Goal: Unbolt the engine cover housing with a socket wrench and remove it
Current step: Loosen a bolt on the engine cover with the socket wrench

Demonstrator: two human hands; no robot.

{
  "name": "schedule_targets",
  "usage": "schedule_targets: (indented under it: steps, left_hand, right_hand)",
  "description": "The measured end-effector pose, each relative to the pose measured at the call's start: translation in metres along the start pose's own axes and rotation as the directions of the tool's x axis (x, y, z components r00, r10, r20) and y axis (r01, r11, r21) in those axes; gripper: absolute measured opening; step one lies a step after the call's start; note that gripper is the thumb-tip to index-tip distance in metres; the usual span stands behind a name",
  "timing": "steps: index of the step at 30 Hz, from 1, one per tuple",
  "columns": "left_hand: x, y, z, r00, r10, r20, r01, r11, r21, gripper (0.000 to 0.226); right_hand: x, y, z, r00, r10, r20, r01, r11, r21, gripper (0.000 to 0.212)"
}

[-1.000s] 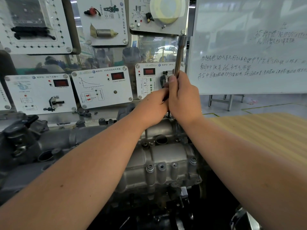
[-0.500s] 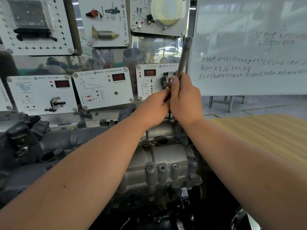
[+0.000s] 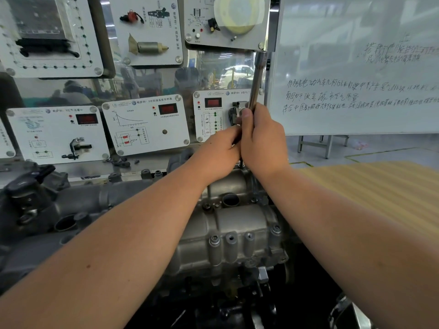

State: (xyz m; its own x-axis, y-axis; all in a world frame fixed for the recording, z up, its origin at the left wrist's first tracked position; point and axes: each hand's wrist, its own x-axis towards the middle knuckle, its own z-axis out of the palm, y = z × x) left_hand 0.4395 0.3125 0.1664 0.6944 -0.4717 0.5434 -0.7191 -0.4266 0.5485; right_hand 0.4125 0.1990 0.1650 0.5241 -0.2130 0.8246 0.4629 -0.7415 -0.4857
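Change: against the picture half a second before, the socket wrench [image 3: 257, 79] stands a little more upright; both hands stay at the same place above the engine cover housing [image 3: 228, 224].
Wrench axis: its long axis is almost vertical, with the handle end pointing up and slightly right, and the lower end hidden behind the hands.
Wrench place: above the far end of the housing.
Right hand [image 3: 262, 141]: its fingers are curled around the wrench shaft, thumb on top.
Left hand [image 3: 219, 154]: closed, touching the right hand; I cannot tell what it grips.
Whiteboard [image 3: 356, 67]: behind the housing, to the right of the wrench.
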Motion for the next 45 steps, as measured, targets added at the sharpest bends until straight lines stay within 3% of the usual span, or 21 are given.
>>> schedule_targets:
  steps: [7, 11, 23, 27, 31, 38, 41, 45]
  left_hand:
    - [0.0030, -0.0003, -0.0015, 0.999, 0.011, -0.037, -0.010, 0.999, 0.033, 0.026]
    - [0.0005, 0.0001, -0.0030, 0.999, 0.006, -0.053, -0.006, 1.000, 0.005, 0.024]
    - [0.0003, 0.0005, -0.0026, 1.000, -0.005, -0.028, 0.005, 1.000, -0.017, 0.021]
    - [0.0005, 0.0004, -0.0024, 0.999, 0.006, -0.046, -0.006, 1.000, -0.012, 0.036]
    - [0.0008, -0.0019, -0.0009, 0.999, 0.006, -0.045, -0.006, 1.000, 0.002, 0.016]
    - [0.0015, 0.0002, -0.0011, 1.000, 0.008, -0.023, -0.007, 1.000, 0.024, 0.015]
    - [0.0015, 0.0016, -0.0020, 0.999, 0.014, -0.032, -0.012, 0.999, 0.036, 0.026]
    - [0.0000, -0.0003, -0.0023, 0.999, 0.024, -0.045, -0.024, 1.000, 0.004, 0.020]
  right_hand:
    - [0.0000, -0.0004, -0.0002, 0.999, 0.032, 0.011, -0.032, 0.998, 0.050, 0.040]
    - [-0.0004, 0.0002, 0.0004, 1.000, -0.020, 0.022, 0.020, 0.999, 0.029, 0.024]
    - [0.0002, 0.0011, 0.0009, 1.000, 0.008, 0.016, -0.009, 0.999, 0.049, 0.020]
    - [0.0006, 0.0003, -0.0010, 1.000, 0.010, 0.001, -0.010, 0.996, 0.092, 0.030]
    - [-0.0006, 0.0004, -0.0004, 1.000, -0.015, -0.003, 0.015, 0.997, 0.075, 0.016]
    - [-0.0001, -0.0009, -0.0007, 1.000, 0.025, 0.015, -0.026, 0.998, 0.062, 0.028]
    - [-0.0006, -0.0017, -0.0014, 0.999, 0.044, 0.010, -0.045, 0.995, 0.092, 0.041]
    - [0.0006, 0.0009, 0.0003, 1.000, -0.011, 0.015, 0.010, 0.999, 0.050, 0.015]
